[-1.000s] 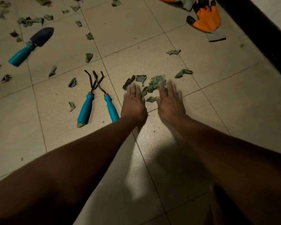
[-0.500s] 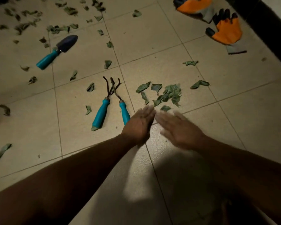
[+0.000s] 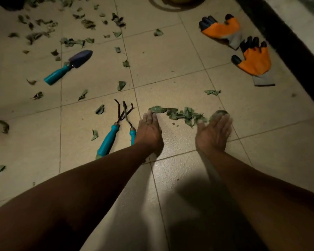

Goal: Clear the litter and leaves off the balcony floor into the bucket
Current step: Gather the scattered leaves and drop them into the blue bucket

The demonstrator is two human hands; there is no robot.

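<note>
Dim light here and the right hand (image 3: 213, 132) is motion-blurred, palm turned inward, so whether its straight fingertips (image 3: 223, 117) touch the leaf beside them is hard to tell. Pale tiled floor (image 3: 170, 57) underfoot, a dark wall base far right. Left hand (image 3: 149, 129) lies flat, straight fingers (image 3: 149, 116) touching the leaf row (image 3: 179, 115) between both hands; beyond, scattered leaves (image 3: 76, 40), orange gloves (image 3: 243, 46), and a yellowish rim (image 3: 179, 0) cut off at the top.
</note>
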